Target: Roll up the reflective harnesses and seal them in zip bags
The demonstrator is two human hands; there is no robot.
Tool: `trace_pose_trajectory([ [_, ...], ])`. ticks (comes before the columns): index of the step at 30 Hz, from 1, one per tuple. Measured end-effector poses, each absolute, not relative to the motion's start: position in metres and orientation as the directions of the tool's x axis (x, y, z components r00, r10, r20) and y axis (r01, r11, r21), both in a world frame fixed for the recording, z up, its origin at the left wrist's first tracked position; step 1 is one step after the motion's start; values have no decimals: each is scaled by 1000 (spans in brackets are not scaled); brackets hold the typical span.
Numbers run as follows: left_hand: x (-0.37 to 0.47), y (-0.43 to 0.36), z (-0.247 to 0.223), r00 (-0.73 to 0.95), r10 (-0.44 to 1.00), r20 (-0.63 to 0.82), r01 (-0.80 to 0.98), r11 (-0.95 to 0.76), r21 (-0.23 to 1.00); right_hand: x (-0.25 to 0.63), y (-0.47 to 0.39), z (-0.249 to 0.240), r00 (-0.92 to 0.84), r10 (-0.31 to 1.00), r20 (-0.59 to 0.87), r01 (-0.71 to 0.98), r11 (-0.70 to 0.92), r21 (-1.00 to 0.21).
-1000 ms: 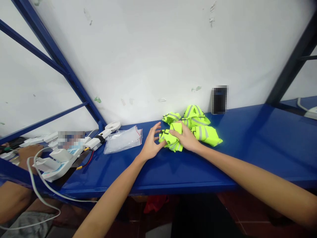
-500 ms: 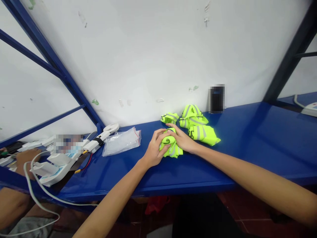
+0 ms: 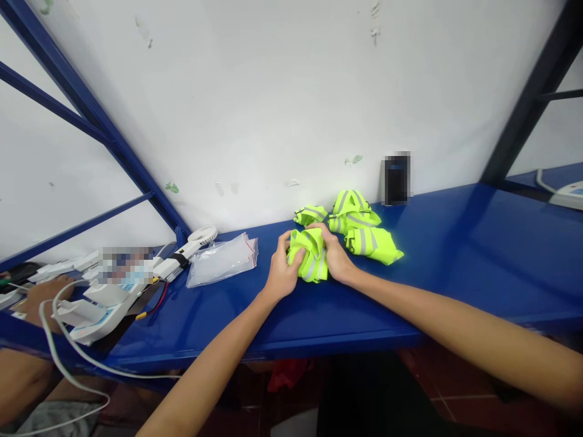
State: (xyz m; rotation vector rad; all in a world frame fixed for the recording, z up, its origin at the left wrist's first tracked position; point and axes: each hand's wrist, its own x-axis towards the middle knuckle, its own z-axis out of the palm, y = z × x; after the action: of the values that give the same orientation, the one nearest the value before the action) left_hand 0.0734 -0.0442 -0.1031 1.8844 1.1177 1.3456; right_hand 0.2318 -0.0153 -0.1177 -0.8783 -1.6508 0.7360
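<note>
Yellow bundle [image 3: 310, 264] gripped from both sides

The left hand [image 3: 281, 270] and right hand [image 3: 337, 260] curl around it, pinching cloth between them, at the bench [image 3: 455, 261], in front of three other bundles [image 3: 376, 246]; whether it rests there is hard to tell; the loose top fold could unroll if either grip slackened; the clear bags [image 3: 221, 264] lie flat at left, no contents visible.

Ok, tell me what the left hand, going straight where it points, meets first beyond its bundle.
Past the held bundle, the left hand would likely meet the small bundle near the wall, though depth is unclear.
</note>
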Motion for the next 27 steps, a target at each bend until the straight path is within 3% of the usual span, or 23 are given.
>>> trace_pose_trajectory([
  [13, 66, -43, -111, 269, 711, 650, 477, -684, 552, 225, -21, -117, -13, 889, 459, 133, 456, -880],
  [19, 64, -39, -114, 423, 514, 747, 516, -814, 268, 225, -22, -118, -66, 927, 369, -84, 363, -928],
  [21, 64, -38, -114, 429, 464, 775, 528, -825, 201, 226, -21, -118, -81, 912, 402, -78, 396, -915],
  [27, 66, -39, -114, 324, 549, 771, 551, -772, 317, 228, -20, -113, -46, 864, 502, 150, 503, -851],
])
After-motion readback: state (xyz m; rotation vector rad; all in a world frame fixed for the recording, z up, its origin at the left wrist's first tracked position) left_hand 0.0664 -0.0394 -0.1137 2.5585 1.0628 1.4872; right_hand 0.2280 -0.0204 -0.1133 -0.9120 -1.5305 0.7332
